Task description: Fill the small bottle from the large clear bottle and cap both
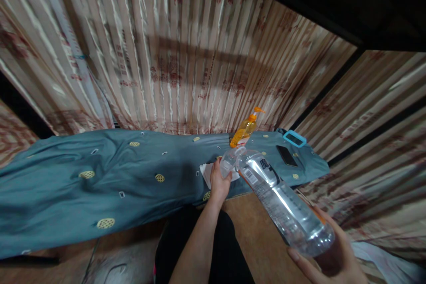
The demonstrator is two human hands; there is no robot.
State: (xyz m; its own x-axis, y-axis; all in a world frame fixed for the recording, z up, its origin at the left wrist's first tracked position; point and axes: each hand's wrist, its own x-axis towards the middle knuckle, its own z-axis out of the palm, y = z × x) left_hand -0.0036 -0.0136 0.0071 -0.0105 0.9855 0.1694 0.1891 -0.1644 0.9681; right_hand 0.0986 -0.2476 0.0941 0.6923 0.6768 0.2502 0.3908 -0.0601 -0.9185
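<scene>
Your right hand (328,255) cups the base of a large clear plastic bottle (278,202), fingers wrapped round its bottom end, and the bottle lies tilted, its long axis running from that hand at lower right up and leftward to its neck. Your left hand (219,184) is closed round a small clear cup (228,163), which sits right at the bottle's mouth, the two touching or all but touching. So the bottle's open end points toward your left hand, which is the nearer one to the neck. Under the cup lies a white tissue (205,171) on the teal bedsheet (100,186). Just beyond stands an orange pump bottle (245,131), and to its right a dark phone (286,155) beside a blue-rimmed case (294,138)
</scene>
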